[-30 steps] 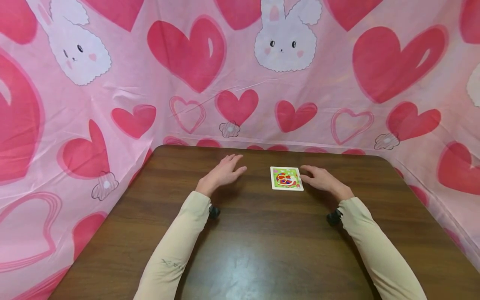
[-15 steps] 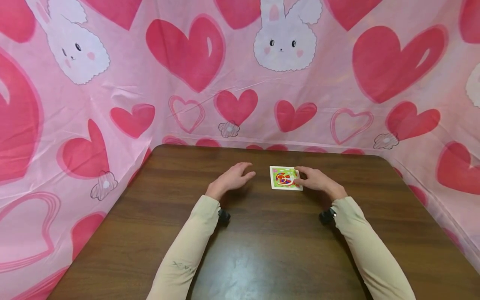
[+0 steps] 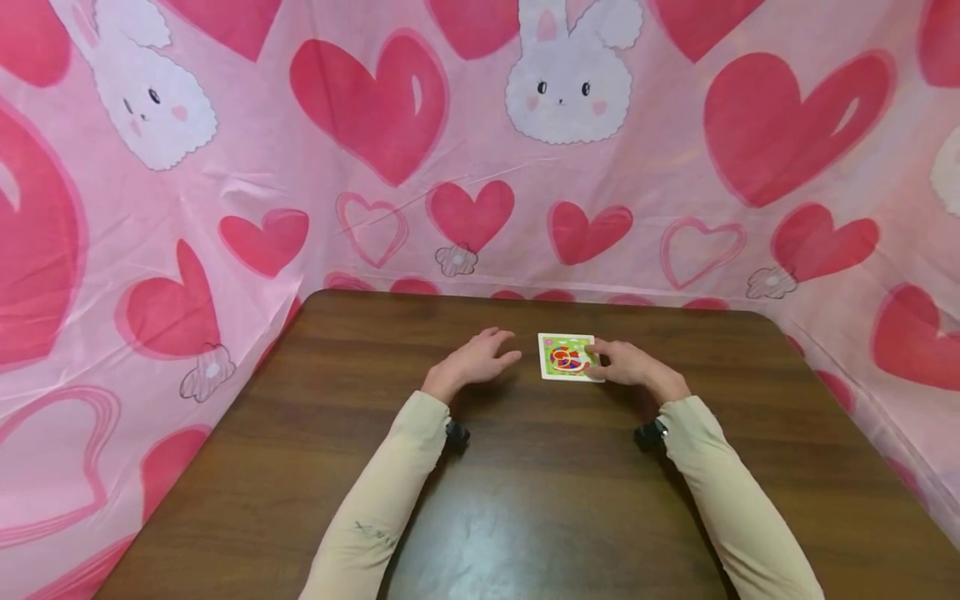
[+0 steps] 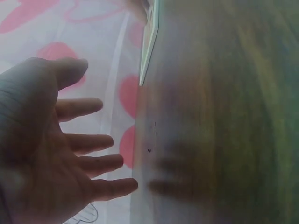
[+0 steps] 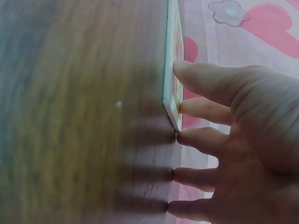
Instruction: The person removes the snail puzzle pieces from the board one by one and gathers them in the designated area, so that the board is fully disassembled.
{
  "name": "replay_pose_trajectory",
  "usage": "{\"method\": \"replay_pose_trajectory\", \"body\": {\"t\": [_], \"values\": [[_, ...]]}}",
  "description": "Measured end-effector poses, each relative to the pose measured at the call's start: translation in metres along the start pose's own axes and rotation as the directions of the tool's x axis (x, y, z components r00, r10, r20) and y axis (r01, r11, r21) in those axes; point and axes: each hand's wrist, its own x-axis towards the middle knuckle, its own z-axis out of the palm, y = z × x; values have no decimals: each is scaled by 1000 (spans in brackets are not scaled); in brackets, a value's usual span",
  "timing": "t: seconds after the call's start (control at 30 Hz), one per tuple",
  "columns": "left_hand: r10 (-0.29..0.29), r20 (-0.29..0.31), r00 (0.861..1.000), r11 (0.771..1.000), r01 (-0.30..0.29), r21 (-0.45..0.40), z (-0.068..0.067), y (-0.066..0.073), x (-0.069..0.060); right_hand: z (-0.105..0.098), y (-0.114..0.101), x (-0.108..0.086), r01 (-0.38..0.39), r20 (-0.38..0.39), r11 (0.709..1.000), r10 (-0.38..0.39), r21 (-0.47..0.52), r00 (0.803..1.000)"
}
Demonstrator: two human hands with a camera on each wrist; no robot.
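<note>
A square picture board with a white border lies flat on the brown table. Its green face carries a red, blue and yellow spiral figure, perhaps a snail. My right hand is at the board's right side, with thumb and index fingertips on its face. In the right wrist view, the other fingers extend beside the board's edge, close to the tabletop. My left hand hovers left of the board, apart from it. The left wrist view shows its fingers spread and holding nothing.
Pink cloth printed with hearts and rabbits hangs behind the table and along both sides. A small black device sits at each wrist, the left one and the right one. The table's far edge lies just behind the board.
My left hand has moved right, nearer the board. My right hand has moved left from the board's edge, so its thumb and index finger now touch the face. The board stays nearly in place.
</note>
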Motion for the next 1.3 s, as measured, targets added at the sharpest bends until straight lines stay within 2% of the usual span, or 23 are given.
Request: {"method": "replay_pose_trajectory", "body": {"t": [0.27, 0.57, 0.73, 0.93, 1.3], "values": [[0, 44, 999, 998, -3, 65, 7, 5, -2, 1, -3, 0, 15, -3, 1000, -15, -21, 1000], [-5, 128, 992, 995, -8, 100, 11, 9, -6, 3, -7, -5, -58, 26, 998, 58, 1, 998], [17, 125, 992, 992, -32, 126, 11, 9, -5, 4, -8, -8, -50, 23, 999, 50, 6, 998], [41, 121, 992, 992, -55, 113, 11, 7, -5, 4, -10, -9, -29, 18, 1000, 29, -3, 999], [36, 134, 990, 994, -49, 97, 9, 6, -4, 5, -20, -9, 21, 22, 999, -20, -49, 1000]]}}
